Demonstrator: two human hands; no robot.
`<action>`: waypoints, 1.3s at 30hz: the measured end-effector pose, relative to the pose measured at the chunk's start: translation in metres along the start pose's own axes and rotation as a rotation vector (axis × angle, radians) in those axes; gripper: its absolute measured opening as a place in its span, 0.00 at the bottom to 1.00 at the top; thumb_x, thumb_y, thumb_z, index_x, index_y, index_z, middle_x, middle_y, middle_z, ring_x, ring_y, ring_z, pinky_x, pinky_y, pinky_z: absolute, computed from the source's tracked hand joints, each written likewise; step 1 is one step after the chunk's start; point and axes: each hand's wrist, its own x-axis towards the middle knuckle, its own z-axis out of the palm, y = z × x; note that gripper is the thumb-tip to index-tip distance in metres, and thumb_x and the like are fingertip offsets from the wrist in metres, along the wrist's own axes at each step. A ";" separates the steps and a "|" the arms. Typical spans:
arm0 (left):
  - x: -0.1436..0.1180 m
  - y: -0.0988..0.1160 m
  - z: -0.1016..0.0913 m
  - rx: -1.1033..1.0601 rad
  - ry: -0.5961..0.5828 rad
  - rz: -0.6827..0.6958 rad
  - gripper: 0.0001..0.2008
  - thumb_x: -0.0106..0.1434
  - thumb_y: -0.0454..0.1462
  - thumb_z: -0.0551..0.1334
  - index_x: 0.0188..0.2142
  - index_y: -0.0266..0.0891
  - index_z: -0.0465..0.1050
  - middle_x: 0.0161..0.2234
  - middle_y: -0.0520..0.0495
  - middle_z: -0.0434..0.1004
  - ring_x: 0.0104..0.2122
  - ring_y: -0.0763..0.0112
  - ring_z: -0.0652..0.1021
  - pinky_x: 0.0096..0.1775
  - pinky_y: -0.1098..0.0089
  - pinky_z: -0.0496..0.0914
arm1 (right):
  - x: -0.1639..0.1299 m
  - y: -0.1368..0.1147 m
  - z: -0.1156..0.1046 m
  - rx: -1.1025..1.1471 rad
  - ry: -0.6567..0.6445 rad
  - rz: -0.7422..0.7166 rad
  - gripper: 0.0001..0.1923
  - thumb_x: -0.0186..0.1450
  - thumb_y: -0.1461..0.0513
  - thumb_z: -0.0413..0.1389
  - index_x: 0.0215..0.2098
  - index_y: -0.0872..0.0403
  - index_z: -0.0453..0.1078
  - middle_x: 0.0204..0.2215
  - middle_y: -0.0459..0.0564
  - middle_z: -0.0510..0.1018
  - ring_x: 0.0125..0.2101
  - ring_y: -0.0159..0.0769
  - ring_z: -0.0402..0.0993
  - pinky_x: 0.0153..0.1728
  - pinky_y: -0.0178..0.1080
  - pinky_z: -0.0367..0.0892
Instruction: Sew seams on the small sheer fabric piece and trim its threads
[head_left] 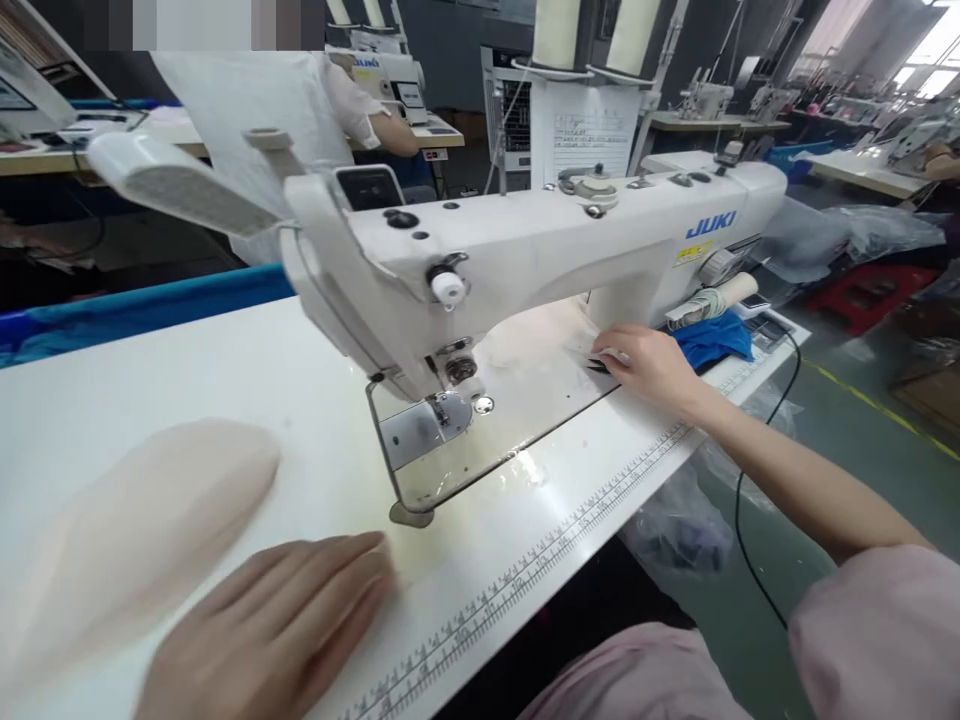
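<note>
pale peach fabric piece [142,530] lies limp on the counter [315,340], just beside the flat, empty left hand [277,625]; thin and slippery-looking, best pinched at an edge. right hand [652,365] touches dark scissors [600,365], grip unclear.

Single head-worn view, looking forward and down across the white sewing table [225,380] from its near edge, tilted so the ruler strip runs diagonally. Close range: the sewing machine [525,250] fills the centre. Beyond the far edge, other workstations show at distance.
</note>
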 end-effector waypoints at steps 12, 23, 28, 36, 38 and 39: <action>0.119 0.060 0.084 -0.173 -0.025 0.269 0.06 0.66 0.32 0.57 0.40 0.39 0.72 0.37 0.49 0.81 0.37 0.67 0.80 0.39 0.65 0.72 | 0.046 -0.001 0.012 -0.158 -0.035 0.109 0.18 0.66 0.69 0.43 0.51 0.53 0.66 0.40 0.58 0.79 0.35 0.46 0.77 0.31 0.40 0.63; 0.111 0.057 0.075 -0.175 0.007 0.159 0.06 0.66 0.32 0.58 0.39 0.38 0.73 0.37 0.48 0.81 0.36 0.67 0.79 0.38 0.65 0.71 | 0.041 0.000 0.014 -0.159 -0.127 0.041 0.15 0.66 0.66 0.47 0.41 0.56 0.75 0.45 0.61 0.76 0.38 0.49 0.76 0.31 0.42 0.64; 0.105 0.060 0.067 -0.179 0.018 0.085 0.07 0.66 0.32 0.57 0.42 0.39 0.71 0.38 0.48 0.81 0.37 0.65 0.79 0.39 0.63 0.71 | 0.035 -0.019 -0.006 -0.097 -0.064 0.000 0.17 0.65 0.69 0.47 0.46 0.56 0.73 0.46 0.59 0.76 0.45 0.48 0.73 0.35 0.42 0.66; 0.087 0.072 0.055 -0.461 0.017 -0.337 0.28 0.56 0.51 0.65 0.53 0.44 0.62 0.41 0.42 0.77 0.33 0.58 0.79 0.26 0.62 0.74 | -0.008 -0.077 -0.032 1.295 -0.666 -0.302 0.17 0.66 0.64 0.54 0.52 0.50 0.72 0.46 0.48 0.78 0.42 0.32 0.74 0.41 0.35 0.69; 0.086 0.075 0.049 -0.555 -0.012 -0.425 0.16 0.62 0.45 0.61 0.47 0.46 0.67 0.35 0.47 0.78 0.28 0.63 0.78 0.23 0.66 0.72 | -0.010 -0.082 -0.022 1.405 -0.576 -0.142 0.16 0.63 0.64 0.57 0.49 0.50 0.74 0.43 0.47 0.80 0.40 0.32 0.75 0.40 0.35 0.69; 0.086 0.075 0.045 -0.595 -0.031 -0.466 0.08 0.64 0.43 0.58 0.42 0.46 0.69 0.30 0.50 0.77 0.26 0.66 0.77 0.23 0.68 0.70 | -0.011 -0.082 -0.017 1.431 -0.549 -0.078 0.15 0.62 0.64 0.58 0.48 0.50 0.75 0.40 0.46 0.80 0.38 0.31 0.75 0.39 0.35 0.69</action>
